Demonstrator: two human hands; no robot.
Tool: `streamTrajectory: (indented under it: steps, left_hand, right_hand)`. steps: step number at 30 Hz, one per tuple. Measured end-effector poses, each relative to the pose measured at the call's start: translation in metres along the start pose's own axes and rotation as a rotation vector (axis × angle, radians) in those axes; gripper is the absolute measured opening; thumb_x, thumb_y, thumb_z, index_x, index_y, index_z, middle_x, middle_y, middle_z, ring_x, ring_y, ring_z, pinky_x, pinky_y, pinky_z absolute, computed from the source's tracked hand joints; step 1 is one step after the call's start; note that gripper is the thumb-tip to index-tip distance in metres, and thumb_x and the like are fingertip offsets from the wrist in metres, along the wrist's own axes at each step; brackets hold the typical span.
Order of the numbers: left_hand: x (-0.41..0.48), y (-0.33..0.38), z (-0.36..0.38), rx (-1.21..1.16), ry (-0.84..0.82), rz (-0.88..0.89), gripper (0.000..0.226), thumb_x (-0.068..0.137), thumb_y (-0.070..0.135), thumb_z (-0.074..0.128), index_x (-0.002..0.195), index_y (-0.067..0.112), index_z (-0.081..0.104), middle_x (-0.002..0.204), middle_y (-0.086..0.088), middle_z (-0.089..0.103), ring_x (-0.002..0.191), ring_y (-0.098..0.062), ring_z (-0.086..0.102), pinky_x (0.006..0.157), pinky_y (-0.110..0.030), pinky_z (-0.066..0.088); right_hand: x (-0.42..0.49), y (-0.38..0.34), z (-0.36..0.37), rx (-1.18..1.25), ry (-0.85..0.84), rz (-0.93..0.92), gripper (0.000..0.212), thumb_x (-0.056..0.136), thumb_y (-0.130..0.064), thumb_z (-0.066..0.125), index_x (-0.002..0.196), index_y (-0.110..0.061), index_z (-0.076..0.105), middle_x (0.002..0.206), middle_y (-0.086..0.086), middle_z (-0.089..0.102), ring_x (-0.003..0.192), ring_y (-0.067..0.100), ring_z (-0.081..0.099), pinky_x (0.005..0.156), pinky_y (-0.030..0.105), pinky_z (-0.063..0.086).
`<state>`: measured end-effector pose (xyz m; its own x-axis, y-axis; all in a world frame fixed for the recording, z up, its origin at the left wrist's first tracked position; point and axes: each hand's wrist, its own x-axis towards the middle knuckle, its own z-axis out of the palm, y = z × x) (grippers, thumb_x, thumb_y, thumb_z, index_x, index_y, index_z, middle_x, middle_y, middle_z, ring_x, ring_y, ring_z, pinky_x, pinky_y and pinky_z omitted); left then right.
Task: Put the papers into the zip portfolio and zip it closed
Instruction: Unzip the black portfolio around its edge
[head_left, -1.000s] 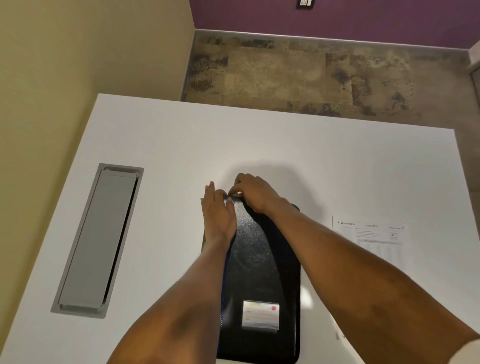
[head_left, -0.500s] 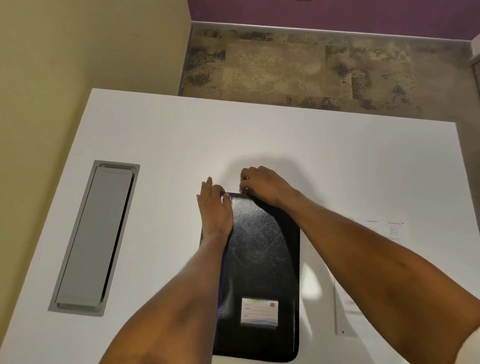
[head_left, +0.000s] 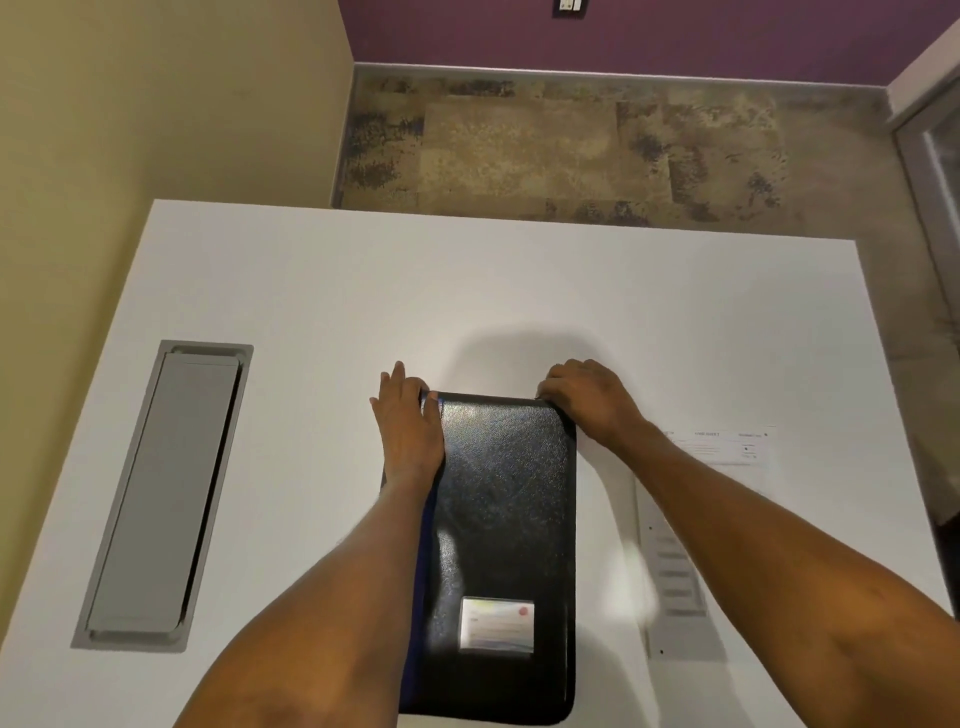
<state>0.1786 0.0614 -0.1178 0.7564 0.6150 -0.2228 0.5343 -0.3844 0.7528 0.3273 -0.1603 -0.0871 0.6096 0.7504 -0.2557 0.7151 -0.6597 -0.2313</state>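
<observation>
A black zip portfolio (head_left: 501, 519) lies closed and flat on the white table (head_left: 322, 291), with a small card window near its front end and a blue spine along its left side. My left hand (head_left: 408, 426) lies flat on the portfolio's far left corner, fingers spread. My right hand (head_left: 587, 397) is curled at the far right corner, fingertips pinched at the edge where the zip runs; the zip pull itself is hidden under the fingers. Printed papers (head_left: 722, 447) lie on the table to the right, partly under my right forearm.
A grey cable hatch (head_left: 166, 493) is set into the table at the left. The table's far edge meets patterned carpet (head_left: 545, 150); a yellow wall stands at the left and a purple wall at the back.
My right hand has slid from the portfolio's far left corner along the far edge to the far right corner. My left hand has stayed pressed on the left corner.
</observation>
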Motion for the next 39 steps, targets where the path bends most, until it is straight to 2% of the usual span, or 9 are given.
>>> streamTrajectory:
  steps: [9,14,21,24,27,30,32,36,39]
  left_hand:
    - [-0.004,0.004,0.01,0.021,-0.018,0.0,0.016,0.106,0.008,0.049,0.096,0.016,0.056,0.169,-0.012,0.031,0.162,-0.033,0.008,0.129,-0.047,-0.001]
    - [-0.005,0.001,0.003,-0.018,-0.002,0.003,0.016,0.106,0.007,0.045,0.103,0.012,0.06,0.164,-0.009,0.04,0.162,-0.03,0.012,0.129,-0.052,0.002]
    - [-0.003,-0.001,-0.003,-0.009,0.052,-0.056,0.013,0.106,0.006,0.048,0.109,0.014,0.058,0.159,-0.013,0.043,0.161,-0.034,0.012,0.129,-0.058,0.001]
    - [-0.004,0.006,-0.001,0.086,0.052,-0.073,0.011,0.105,0.006,0.048,0.105,0.015,0.055,0.152,-0.02,0.048,0.158,-0.035,0.019,0.127,-0.063,0.007]
    - [-0.01,0.021,0.005,0.277,0.093,0.047,0.023,0.104,0.01,0.051,0.125,0.004,0.06,0.153,-0.022,0.05,0.154,-0.037,0.032,0.129,-0.055,0.013]
    - [-0.016,0.05,0.024,0.431,-0.025,0.383,0.032,0.107,0.019,0.051,0.13,0.005,0.068,0.147,-0.016,0.06,0.139,-0.034,0.053,0.121,-0.046,0.035]
    - [-0.019,0.072,0.043,0.518,-0.166,0.496,0.032,0.108,0.027,0.05,0.124,0.014,0.073,0.142,-0.005,0.065,0.13,-0.028,0.058,0.111,-0.045,0.038]
    - [-0.027,0.098,0.074,0.613,-0.357,0.556,0.033,0.109,0.033,0.044,0.118,0.026,0.075,0.133,0.006,0.067,0.119,-0.024,0.056,0.097,-0.043,0.034]
    - [-0.029,0.106,0.082,0.608,-0.411,0.518,0.03,0.108,0.029,0.047,0.11,0.02,0.076,0.121,0.001,0.067,0.107,-0.027,0.063,0.092,-0.042,0.045]
  right_hand:
    - [-0.038,0.004,0.016,0.188,0.129,0.165,0.013,0.093,-0.02,0.065,0.1,-0.025,0.075,0.101,-0.007,0.07,0.098,0.018,0.06,0.08,0.036,0.051]
    - [-0.033,0.018,0.01,0.152,0.12,0.098,0.011,0.096,-0.024,0.065,0.096,-0.021,0.076,0.097,-0.004,0.068,0.092,0.02,0.061,0.077,0.037,0.051]
    - [-0.061,0.015,0.022,0.108,0.145,0.194,0.01,0.096,-0.023,0.063,0.099,-0.02,0.072,0.098,-0.004,0.068,0.092,0.019,0.061,0.075,0.037,0.051]
    - [-0.078,-0.001,0.033,0.217,0.181,0.298,0.013,0.1,-0.021,0.061,0.102,-0.016,0.072,0.1,0.0,0.068,0.092,0.02,0.064,0.076,0.039,0.055]
    - [-0.086,-0.017,0.042,0.307,0.201,0.423,0.015,0.101,-0.02,0.058,0.102,-0.013,0.071,0.102,0.003,0.067,0.093,0.022,0.064,0.076,0.041,0.055]
    - [-0.086,-0.027,0.045,0.436,0.25,0.51,0.014,0.099,-0.017,0.057,0.097,-0.01,0.069,0.099,0.005,0.065,0.088,0.025,0.064,0.075,0.041,0.053]
    - [-0.085,-0.031,0.046,0.486,0.275,0.55,0.015,0.099,-0.019,0.057,0.095,-0.01,0.068,0.097,0.005,0.064,0.085,0.025,0.063,0.075,0.043,0.054]
    - [-0.082,-0.036,0.048,0.514,0.311,0.624,0.016,0.099,-0.023,0.053,0.092,-0.015,0.065,0.095,0.002,0.062,0.081,0.022,0.061,0.074,0.046,0.056]
    - [-0.08,-0.036,0.051,0.527,0.311,0.644,0.017,0.101,-0.024,0.052,0.091,-0.016,0.063,0.096,0.002,0.062,0.08,0.023,0.061,0.074,0.047,0.057]
